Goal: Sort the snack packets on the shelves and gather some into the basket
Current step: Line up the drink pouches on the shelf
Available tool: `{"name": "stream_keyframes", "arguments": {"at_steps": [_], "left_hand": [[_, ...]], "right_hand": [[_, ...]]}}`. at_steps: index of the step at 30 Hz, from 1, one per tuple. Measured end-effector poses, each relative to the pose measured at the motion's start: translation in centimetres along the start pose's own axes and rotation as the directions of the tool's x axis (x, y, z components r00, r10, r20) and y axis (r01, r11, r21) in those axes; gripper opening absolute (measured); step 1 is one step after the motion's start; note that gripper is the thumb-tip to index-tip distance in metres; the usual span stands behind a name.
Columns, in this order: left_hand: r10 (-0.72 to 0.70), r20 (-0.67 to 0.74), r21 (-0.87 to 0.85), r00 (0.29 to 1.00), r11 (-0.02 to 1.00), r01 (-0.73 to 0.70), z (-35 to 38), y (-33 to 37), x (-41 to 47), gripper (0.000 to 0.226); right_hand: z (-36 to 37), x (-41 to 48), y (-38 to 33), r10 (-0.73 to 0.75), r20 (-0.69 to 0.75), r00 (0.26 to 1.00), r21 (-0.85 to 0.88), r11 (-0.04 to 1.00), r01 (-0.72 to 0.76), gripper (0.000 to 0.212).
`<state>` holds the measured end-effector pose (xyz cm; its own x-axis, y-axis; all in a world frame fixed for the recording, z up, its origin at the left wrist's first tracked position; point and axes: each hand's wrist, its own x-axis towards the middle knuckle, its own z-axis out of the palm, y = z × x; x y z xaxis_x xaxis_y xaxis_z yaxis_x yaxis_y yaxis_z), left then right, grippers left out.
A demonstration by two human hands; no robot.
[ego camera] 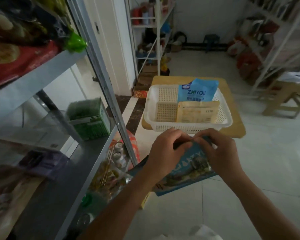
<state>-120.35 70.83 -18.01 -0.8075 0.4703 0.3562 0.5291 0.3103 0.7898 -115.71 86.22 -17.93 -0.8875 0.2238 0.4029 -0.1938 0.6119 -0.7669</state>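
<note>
Packet [185, 172] tilted, long axis running lower-left to upper-right toward basket [187, 127]. Pinched at top edge by left hand [166, 153] and right hand [220, 153], fingers closed.

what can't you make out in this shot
Head view only:
- Top edge of the blue packet: covered by left hand and right hand.
- Beige packet in the basket: print too small.
- Purple packet, left shelf: blurred.

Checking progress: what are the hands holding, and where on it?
Both hands, left and right, pinch the blue packet by its top edge.
</note>
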Motion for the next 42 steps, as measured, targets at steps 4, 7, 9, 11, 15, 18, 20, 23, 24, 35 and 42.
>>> {"name": "stream_keyframes", "arguments": {"at_steps": [4, 7, 9, 11, 15, 18, 20, 23, 24, 35, 42], "left_hand": [[-0.073, -0.008, 0.002, 0.997, 0.997, 0.073, -0.9, -2.1, 1.9, 0.025], [-0.09, -0.067, 0.035, 0.994, 0.995, 0.093, -0.7, -3.3, 3.6, 0.011], [-0.027, -0.096, 0.14, 0.995, 0.989, 0.041, -0.3, -3.6, 5.2, 0.01], [0.019, -0.115, 0.229, 0.993, 0.973, 0.008, 0.2, -3.6, 7.1, 0.01], [0.064, -0.163, 0.335, 0.985, 0.942, -0.006, 0.9, -4.0, 11.8, 0.007], [0.085, -0.135, 0.387, 0.987, 0.922, -0.027, 1.8, -4.1, 16.0, 0.006], [0.104, -0.113, 0.394, 0.988, 0.918, -0.052, 2.4, -4.3, 19.0, 0.007], [0.091, -0.115, 0.382, 0.989, 0.923, -0.04, 3.1, -5.0, 23.4, 0.006], [0.076, -0.112, 0.388, 0.991, 0.921, -0.027, 3.3, -5.3, 24.7, 0.006], [0.092, -0.066, 0.34, 0.994, 0.938, -0.064, 4.9, -8.7, 34.3, 0.011], [0.151, -0.114, 0.464, 0.982, 0.882, -0.081, 3.7, -11.5, 36.6, 0.018]], "right_hand": [[-0.6, 2.6, 0.7, 0.085, -0.084, 0.993, 0.005, 0.996, -0.085, 0.011], [-0.7, 4.5, 1.7, 0.107, -0.103, 0.989, 0.035, 0.994, -0.104, 0.013], [-0.7, 6.0, 2.6, 0.138, -0.106, 0.985, 0.086, 0.988, -0.129, 0.018], [-0.8, 7.8, 3.3, 0.122, -0.116, 0.986, 0.116, 0.987, -0.108, 0.019], [-1.7, 12.5, 4.9, -0.253, -0.034, 0.967, -0.237, 0.942, 0.238, 0.019], [-2.1, 16.8, 7.0, -0.458, 0.092, 0.884, -0.469, 0.763, 0.444, 0.026], [-2.3, 19.7, 8.4, -0.474, 0.08, 0.877, -0.474, 0.755, 0.452, 0.028], [-2.8, 23.7, 10.0, -0.531, 0.1, 0.842, -0.49, 0.71, 0.506, 0.03], [-3.0, 25.0, 10.6, -0.537, 0.119, 0.835, -0.504, 0.692, 0.517, 0.03], [-3.2, 35.3, 16.7, -0.411, 0.112, 0.905, -0.332, 0.843, 0.424, 0.008], [-3.3, 37.2, 18.5, -0.307, 0.103, 0.946, -0.475, 0.821, 0.318, 0.004]]}}
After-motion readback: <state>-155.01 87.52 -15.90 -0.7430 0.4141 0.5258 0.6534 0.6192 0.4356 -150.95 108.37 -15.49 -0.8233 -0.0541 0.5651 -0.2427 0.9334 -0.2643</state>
